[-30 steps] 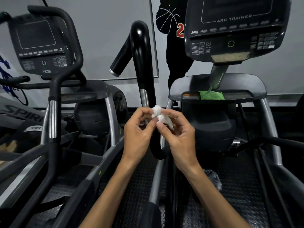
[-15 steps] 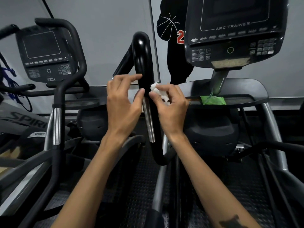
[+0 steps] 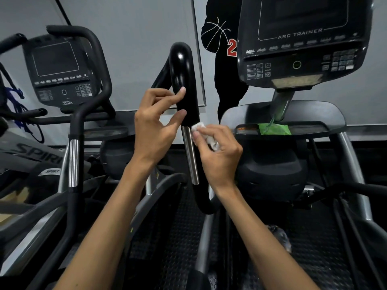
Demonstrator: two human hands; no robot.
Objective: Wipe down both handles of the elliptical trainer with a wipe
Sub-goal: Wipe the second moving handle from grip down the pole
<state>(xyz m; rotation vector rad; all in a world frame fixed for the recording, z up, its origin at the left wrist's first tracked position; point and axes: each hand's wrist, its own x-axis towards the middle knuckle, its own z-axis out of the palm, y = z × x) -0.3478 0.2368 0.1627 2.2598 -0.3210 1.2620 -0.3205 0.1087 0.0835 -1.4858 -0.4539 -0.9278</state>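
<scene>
Hands meet at the left handle (image 3: 184, 84) of an elliptical trainer, seen from a head camera looking forward and down. This handle is a glossy black looped bar with a bare metal sensor strip (image 3: 190, 155) running down its lower part. The left hand (image 3: 155, 126) has its thumb and forefinger resting against the black grip, the other fingers loosely spread; it steadies the bar without wrapping round it. The right hand (image 3: 217, 151) pinches a small crumpled white wipe (image 3: 198, 126) and presses it against the bar just where the black grip gives way to the metal strip.

The trainer's console (image 3: 303, 45), marked ARC TRAINER, rises on the right, with a green packet (image 3: 274, 129) lying on the tray (image 3: 314, 114) beneath it. A second machine (image 3: 62, 74) stands to the left. The trainer's other handle is not clearly in view.

To wipe well from here, the wipe would likely do better opened out flatter, so that more of it meets the bar. Curling it round the tube and drawing it along in slow strokes should reach the far side, which is easy to miss. The curved top of the loop and the seam at the metal strip probably need extra passes. A firmer left-hand hold would keep the bar from swinging.
</scene>
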